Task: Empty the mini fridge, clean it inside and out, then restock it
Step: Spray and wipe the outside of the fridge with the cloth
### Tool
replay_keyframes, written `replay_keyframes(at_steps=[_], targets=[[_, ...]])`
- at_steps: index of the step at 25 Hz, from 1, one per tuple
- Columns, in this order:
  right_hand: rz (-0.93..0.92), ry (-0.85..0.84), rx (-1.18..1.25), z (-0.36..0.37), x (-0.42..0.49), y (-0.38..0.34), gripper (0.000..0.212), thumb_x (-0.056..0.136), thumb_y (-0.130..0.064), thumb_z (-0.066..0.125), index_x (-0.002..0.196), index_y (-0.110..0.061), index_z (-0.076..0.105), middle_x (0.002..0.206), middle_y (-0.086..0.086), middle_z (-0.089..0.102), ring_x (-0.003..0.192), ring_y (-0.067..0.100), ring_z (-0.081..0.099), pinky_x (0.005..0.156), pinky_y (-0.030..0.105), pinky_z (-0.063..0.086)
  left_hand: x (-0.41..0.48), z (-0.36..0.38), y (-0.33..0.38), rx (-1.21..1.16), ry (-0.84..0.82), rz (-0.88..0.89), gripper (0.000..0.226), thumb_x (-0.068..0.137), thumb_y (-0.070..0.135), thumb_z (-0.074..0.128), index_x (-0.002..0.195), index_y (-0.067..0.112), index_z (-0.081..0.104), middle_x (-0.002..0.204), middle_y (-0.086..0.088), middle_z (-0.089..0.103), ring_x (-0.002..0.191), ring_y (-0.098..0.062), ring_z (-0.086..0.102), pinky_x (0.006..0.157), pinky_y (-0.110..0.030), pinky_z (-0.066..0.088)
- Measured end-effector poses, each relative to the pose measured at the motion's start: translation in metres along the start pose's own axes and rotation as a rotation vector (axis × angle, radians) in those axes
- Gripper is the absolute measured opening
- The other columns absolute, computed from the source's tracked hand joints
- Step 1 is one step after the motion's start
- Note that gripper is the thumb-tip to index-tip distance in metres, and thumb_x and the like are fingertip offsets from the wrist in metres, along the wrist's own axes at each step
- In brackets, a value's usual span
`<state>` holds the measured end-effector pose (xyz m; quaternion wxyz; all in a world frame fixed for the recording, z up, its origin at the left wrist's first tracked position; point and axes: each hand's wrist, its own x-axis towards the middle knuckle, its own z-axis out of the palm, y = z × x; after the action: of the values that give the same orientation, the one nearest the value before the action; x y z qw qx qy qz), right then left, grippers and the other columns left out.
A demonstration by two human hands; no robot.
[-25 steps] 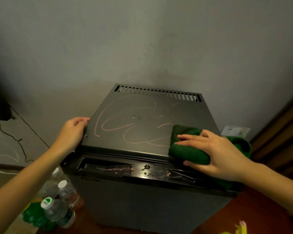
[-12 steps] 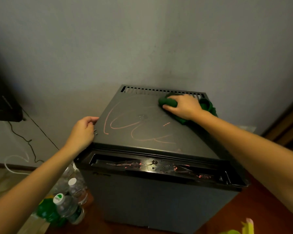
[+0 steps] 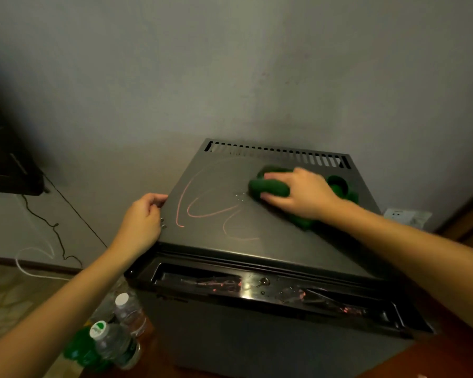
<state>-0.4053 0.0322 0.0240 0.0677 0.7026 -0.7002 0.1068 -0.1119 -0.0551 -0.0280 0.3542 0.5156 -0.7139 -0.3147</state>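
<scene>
Fridge top [image 3: 271, 242] (grey, pink-streaked) bears bunched green cloth [image 3: 268, 187].

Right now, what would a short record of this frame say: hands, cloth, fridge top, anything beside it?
left hand: grips the left edge of the fridge top
right hand: holds a green cloth on the top, near the rear vents
top: pink marks left of the cloth
front ledge: wet, with droplets
lower left: bottles
stage: wiping the outside
</scene>
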Motion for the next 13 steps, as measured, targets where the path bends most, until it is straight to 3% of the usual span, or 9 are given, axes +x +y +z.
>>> replay_keyframes(at_steps=[4,6,9,13], targets=[[0.27,-0.04,-0.082,0.028,0.103,0.03,0.054,0.086,-0.07,0.04,0.124,-0.035,0.056,0.114,0.003,0.066,0.103,0.029,0.06,0.074,0.033,0.05,-0.001,-0.001,0.003,-0.01,0.0,-0.01,0.037,0.094,-0.007,0.032,0.118,0.001,0.06,0.11,-0.009,0.063,0.098,-0.016,0.055,0.083,-0.023,0.039],[0.285,-0.021,-0.071,0.028,0.105,0.02,0.056,0.086,-0.069,0.04,0.127,-0.033,0.055,0.115,0.005,0.066,0.104,0.03,0.06,0.075,0.034,0.051,-0.002,-0.003,0.005,-0.021,-0.006,-0.013,0.038,0.092,-0.009,0.031,0.118,-0.001,0.059,0.114,-0.014,0.063,0.098,-0.017,0.055,0.083,-0.024,0.04],[0.134,0.034,-0.015,0.016,0.047,-0.013,0.052,0.085,-0.067,0.045,0.124,-0.036,0.057,0.111,0.001,0.068,0.101,0.028,0.06,0.078,0.033,0.05,-0.005,-0.004,0.008,-0.033,-0.025,-0.019,0.04,0.093,-0.008,0.03,0.119,0.0,0.058,0.118,-0.015,0.063,0.098,-0.016,0.055,0.081,-0.024,0.041],[-0.206,-0.04,0.069,-0.008,-0.069,-0.075,0.051,0.083,-0.067,0.044,0.129,-0.045,0.049,0.134,-0.026,0.05,0.088,0.009,0.043,0.063,0.024,0.038,-0.006,-0.003,0.004,-0.027,-0.024,0.0,0.04,0.093,-0.008,0.03,0.119,0.001,0.059,0.117,-0.014,0.063,0.096,-0.018,0.056,0.082,-0.027,0.043]])
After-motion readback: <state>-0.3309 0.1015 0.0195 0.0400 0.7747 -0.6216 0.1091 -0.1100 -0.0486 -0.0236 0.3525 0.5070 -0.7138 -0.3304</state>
